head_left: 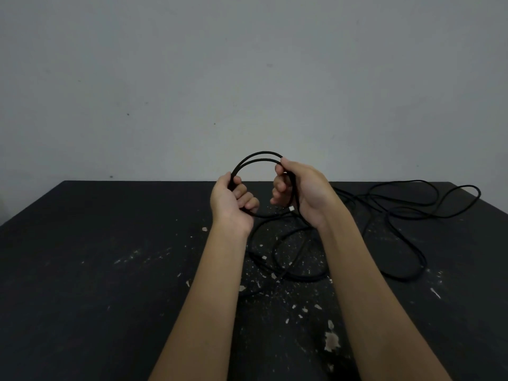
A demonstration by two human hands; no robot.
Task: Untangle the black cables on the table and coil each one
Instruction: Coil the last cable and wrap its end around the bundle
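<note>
A: Step in hand?

B: Coiling, by the look of it. A double loop of thin black round cable [262, 159] is held upright in the air above the far half of the matte black tabletop [96, 257], in front of the plain grey wall [192, 78].

A: Hands?

B: The left hand [233, 200] grips the loop's left side, fingers [248, 200] curled tight round both strands. The right hand [302, 192] holds the right side, thumb on top, fingers [280, 185] bent around the strands. A pale metal plug tip [292, 208] pokes out just below its palm.

A: The rest of the cable?

B: It drops from the loop to the table. Slack rings [305, 279] lie under and between the forearms. A longer loose run [412, 278] sprawls off to the right, toward the far right corner, with strands crossing each other. One cable or several: cannot tell. Pale chipped flecks [331, 339] litter the tabletop, no bearing on the work.

A: How far along?

B: Early, judging by two turns in hand against much slack on the table.

A: Next move?

B: Probably the left hand pins the loop while the right lets go, slides down the trailing strand and brings up another turn of matching size. The crossings on the right may snag, so feed slowly and lift strands clear rather than pull.
</note>
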